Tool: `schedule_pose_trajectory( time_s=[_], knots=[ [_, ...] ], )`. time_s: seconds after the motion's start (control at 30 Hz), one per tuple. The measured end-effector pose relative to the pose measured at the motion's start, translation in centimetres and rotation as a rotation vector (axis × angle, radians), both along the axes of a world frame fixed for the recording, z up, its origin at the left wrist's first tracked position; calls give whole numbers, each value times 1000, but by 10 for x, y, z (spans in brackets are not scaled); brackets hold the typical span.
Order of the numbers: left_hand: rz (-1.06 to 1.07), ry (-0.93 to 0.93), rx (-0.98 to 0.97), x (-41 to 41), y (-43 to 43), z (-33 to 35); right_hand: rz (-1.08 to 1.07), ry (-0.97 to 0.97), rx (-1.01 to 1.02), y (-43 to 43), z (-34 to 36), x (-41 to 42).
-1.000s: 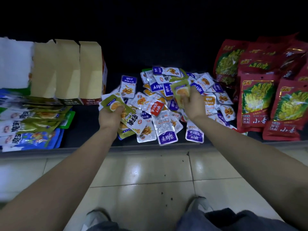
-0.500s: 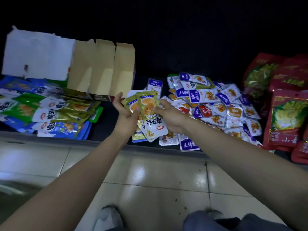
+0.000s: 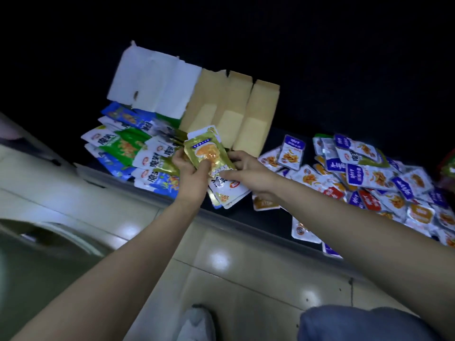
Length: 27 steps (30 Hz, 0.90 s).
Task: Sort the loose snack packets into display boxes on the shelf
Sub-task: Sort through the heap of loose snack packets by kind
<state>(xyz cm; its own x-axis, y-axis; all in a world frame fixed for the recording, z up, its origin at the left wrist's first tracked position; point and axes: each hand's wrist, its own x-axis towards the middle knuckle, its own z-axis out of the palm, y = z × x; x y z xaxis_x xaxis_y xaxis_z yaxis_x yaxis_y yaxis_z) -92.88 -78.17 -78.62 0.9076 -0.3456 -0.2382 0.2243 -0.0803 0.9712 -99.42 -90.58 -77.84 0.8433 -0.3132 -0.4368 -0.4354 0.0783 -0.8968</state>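
A small bunch of gold packets (image 3: 209, 153) is held by both hands, just above the front of the shelf (image 3: 277, 217). The left hand (image 3: 189, 174) is curled round the bunch, with its thumb pressed on the top packet. The right hand (image 3: 251, 173) is closed on the lower end of the same bunch. The bunch is held just in front of the brown boxes (image 3: 236, 114). Some sorting looks done: green, blue and gold sorted packets (image 3: 128, 148) are seen lying in rows at the left, under a white flap (image 3: 152, 82). Much looks left to do. A big pile (image 3: 369, 178) of loose packets is spread on the shelf at the right, apart from the boxes. Purple, red and orange ones are mixed up in it. What is inside the brown boxes cannot be seen, as it is hidden by their flaps. The bunch in the hands is not yet put in a box. So the task is judged to be less than half done.
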Motion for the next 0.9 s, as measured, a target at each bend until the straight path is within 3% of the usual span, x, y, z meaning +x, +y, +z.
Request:
schedule_pose_trajectory(
  time_s=[0.1,0.23,0.3,0.5,0.67,0.9],
  knots=[
    [44,33,61,28,28,1,-3,-32,-18,9,5,30],
    [149,-244,353,68,68,-7,11,-80,-56,19,15,76],
    [123,-279,457,83,79,-12,47,-87,-122,23,16,101],
    [-5,-313,624,107,89,-17,281,-39,-636,40,-1,149],
    [-22,-387,648,115,89,-21,264,-93,-1044,59,-23,158],
    [66,-455,687,120,95,-29,342,-161,-1207,68,-40,156]
  ],
)
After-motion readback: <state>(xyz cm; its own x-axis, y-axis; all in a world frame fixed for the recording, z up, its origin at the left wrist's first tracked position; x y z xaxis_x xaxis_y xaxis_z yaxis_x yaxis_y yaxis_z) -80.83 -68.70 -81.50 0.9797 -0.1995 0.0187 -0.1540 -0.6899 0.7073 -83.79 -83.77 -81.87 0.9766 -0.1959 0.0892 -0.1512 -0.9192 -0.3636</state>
